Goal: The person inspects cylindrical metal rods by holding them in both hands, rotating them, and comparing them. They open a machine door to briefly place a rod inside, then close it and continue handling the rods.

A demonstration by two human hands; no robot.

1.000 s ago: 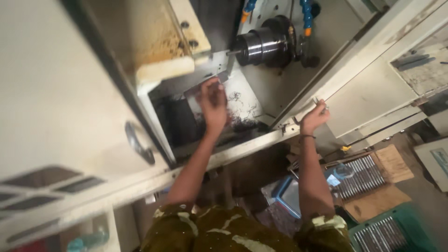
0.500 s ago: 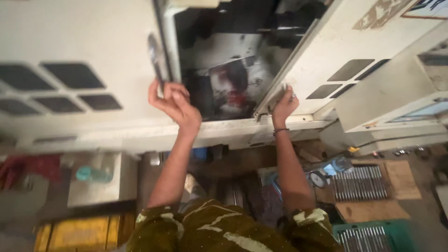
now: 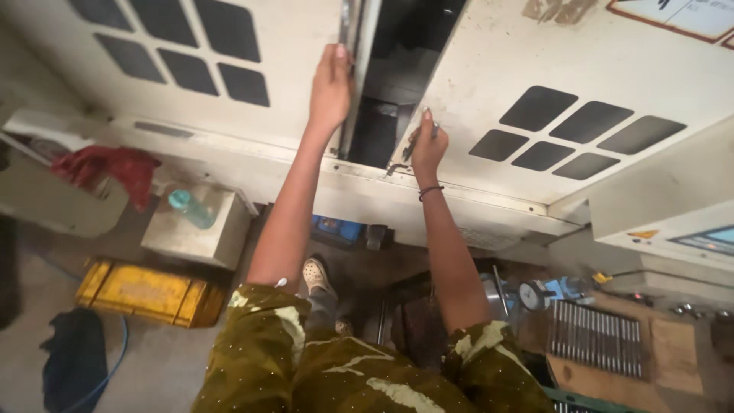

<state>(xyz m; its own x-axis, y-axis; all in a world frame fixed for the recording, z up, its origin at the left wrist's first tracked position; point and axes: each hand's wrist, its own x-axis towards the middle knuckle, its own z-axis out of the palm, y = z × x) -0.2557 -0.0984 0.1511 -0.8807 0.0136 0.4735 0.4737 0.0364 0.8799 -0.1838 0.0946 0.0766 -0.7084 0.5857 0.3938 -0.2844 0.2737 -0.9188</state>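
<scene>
On the far left a red cloth (image 3: 107, 168) lies on a ledge, and a plastic bottle (image 3: 191, 209) lies on a small metal box (image 3: 200, 229), with a yellow tray (image 3: 145, 294) on the floor below. The left hand (image 3: 330, 88) is closed around the edge of the sliding door (image 3: 229, 69) of the machine. Between the door and the right panel (image 3: 535, 99) only a narrow dark gap (image 3: 394, 84) is open, so the door seems almost shut. The right hand (image 3: 427, 145) is pressed on the panel edge, gripping a small dark tool. On the right, metal rods (image 3: 592, 336) lie in a row.
</scene>
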